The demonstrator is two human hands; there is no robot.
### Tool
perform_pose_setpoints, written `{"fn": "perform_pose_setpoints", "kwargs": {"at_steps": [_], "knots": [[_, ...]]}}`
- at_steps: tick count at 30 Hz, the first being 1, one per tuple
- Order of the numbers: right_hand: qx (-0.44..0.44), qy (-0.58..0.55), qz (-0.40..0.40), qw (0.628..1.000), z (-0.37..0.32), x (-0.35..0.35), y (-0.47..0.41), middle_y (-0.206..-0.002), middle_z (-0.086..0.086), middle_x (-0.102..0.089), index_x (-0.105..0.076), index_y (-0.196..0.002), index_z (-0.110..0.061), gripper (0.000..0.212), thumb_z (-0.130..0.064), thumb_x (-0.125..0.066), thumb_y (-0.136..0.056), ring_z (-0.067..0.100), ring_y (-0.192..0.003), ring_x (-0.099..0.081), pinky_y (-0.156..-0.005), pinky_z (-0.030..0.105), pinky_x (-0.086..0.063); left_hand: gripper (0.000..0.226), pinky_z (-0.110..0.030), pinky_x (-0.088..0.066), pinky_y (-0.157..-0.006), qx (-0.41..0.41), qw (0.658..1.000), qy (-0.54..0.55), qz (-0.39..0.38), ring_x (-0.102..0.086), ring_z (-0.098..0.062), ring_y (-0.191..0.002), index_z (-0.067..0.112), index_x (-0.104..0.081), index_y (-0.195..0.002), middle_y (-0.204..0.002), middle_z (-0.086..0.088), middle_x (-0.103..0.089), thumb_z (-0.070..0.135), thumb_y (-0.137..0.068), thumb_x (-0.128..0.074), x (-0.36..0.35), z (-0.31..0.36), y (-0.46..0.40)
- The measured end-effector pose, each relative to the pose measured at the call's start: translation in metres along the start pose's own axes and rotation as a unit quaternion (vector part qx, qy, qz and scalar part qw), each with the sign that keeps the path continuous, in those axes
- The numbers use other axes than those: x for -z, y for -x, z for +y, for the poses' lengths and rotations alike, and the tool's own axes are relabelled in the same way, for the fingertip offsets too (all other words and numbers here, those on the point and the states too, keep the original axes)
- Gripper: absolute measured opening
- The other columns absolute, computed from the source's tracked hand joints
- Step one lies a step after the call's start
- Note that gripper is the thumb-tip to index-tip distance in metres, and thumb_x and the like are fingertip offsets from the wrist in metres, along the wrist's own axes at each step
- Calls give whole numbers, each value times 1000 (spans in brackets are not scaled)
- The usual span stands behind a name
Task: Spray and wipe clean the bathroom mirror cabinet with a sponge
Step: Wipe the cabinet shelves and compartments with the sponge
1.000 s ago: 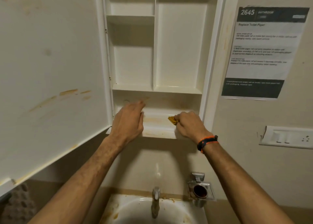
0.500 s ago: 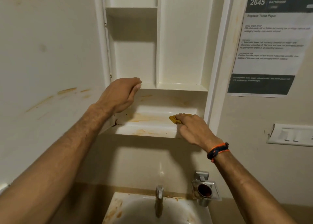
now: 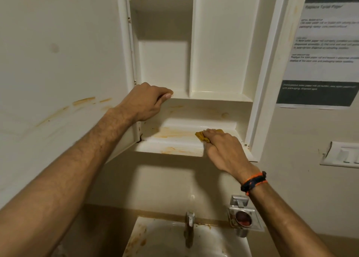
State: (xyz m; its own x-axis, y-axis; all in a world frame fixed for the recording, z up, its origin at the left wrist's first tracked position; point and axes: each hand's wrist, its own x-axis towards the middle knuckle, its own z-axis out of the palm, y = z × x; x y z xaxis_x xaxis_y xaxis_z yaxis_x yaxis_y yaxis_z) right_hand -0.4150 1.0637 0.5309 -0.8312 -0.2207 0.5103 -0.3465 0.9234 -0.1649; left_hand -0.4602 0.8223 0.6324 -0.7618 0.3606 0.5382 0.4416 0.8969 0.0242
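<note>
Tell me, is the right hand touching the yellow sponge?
Touching. The head view shows the right hand pressing its fingers flat on top of the yellow sponge on the cabinet's bottom shelf.

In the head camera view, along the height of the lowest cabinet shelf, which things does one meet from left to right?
Open cabinet door → left hand → orange stains → yellow sponge → right hand → wall switch plate.
</note>
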Motion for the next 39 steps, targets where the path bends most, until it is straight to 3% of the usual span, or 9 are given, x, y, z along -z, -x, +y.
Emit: {"fn": "perform_pose_setpoints", "kwargs": {"at_steps": [3,6,14,19,23,26,33,36,39], "knots": [[-11,16,-44,999,-11,0,-25,-125,8,-63,-61,-120,-10,33,-12,-43,-92,31,-109,-56,-83,34,-45,42,-47,-42,-107,8,1000,12,-11,-63,-24,-113,26,-57,-135,-124,-2,-68,43,-104,-35,2,0,-2],[-19,42,-44,998,-21,-8,-38,-112,12,-65,-58,-103,-6,21,-13,-43,-91,32,-100,-56,-69,31,-32,40,-46,-42,-108,13,1000,19,-20,-63,-24,-114,27,-58,-134,-125,-2,-68,43,-103,-37,5,0,-3],[47,43,25,998,-31,-18,-2,-121,4,-60,-56,-121,-12,31,-20,-44,-94,23,-109,-54,-76,27,-34,37,-43,-45,-105,9,1000,21,-9,-66,-23,-104,28,-60,-132,-115,-4,-72,40,-103,-41,5,1,-4],[21,11,-43,999,-35,-14,-28,-124,7,-62,-59,-122,-10,34,-15,-43,-93,29,-111,-55,-81,33,-42,37,-43,-51,-94,8,1000,8,-14,-68,-26,-91,17,-67,-112,-100,-9,-74,41,-103,-40,2,-1,-5],[7,32,-62,998,-48,-19,-50,-113,12,-64,-60,-106,-6,24,-13,-42,-90,32,-102,-56,-71,30,-30,39,-45,-52,-91,8,1000,3,-17,-67,-28,-91,14,-66,-109,-99,-9,-74,41,-103,-39,2,-2,-5],[20,27,-38,999,-52,-22,-40,-112,9,-62,-58,-109,-8,24,-14,-42,-93,30,-104,-55,-70,29,-30,39,-45,-52,-90,5,1000,1,-16,-67,-29,-91,13,-65,-108,-100,-10,-74,41,-103,-39,3,-2,-5],[61,-14,-15,998,-58,-25,-17,-131,6,-59,-56,-130,-12,38,-17,-43,-95,27,-119,-52,-92,34,-45,36,-42,-47,-99,7,999,14,-32,-66,-25,-100,18,-68,-112,-110,-5,-73,41,-102,-42,6,-3,-9],[44,-19,-65,997,-65,-25,-43,-124,7,-62,-60,-118,-11,32,-13,-43,-92,31,-113,-54,-83,34,-42,35,-43,-40,-109,12,998,34,-50,-62,-21,-114,23,-67,-122,-125,4,-68,41,-102,-45,12,-2,-10],[29,-12,-92,995,-76,-27,-63,-112,14,-64,-62,-107,-7,28,-12,-40,-91,34,-95,-53,-73,33,-32,35,-42,-38,-110,21,997,37,-71,-60,-23,-116,20,-67,-120,-123,0,-69,39,-102,-44,15,-1,-10]]}}
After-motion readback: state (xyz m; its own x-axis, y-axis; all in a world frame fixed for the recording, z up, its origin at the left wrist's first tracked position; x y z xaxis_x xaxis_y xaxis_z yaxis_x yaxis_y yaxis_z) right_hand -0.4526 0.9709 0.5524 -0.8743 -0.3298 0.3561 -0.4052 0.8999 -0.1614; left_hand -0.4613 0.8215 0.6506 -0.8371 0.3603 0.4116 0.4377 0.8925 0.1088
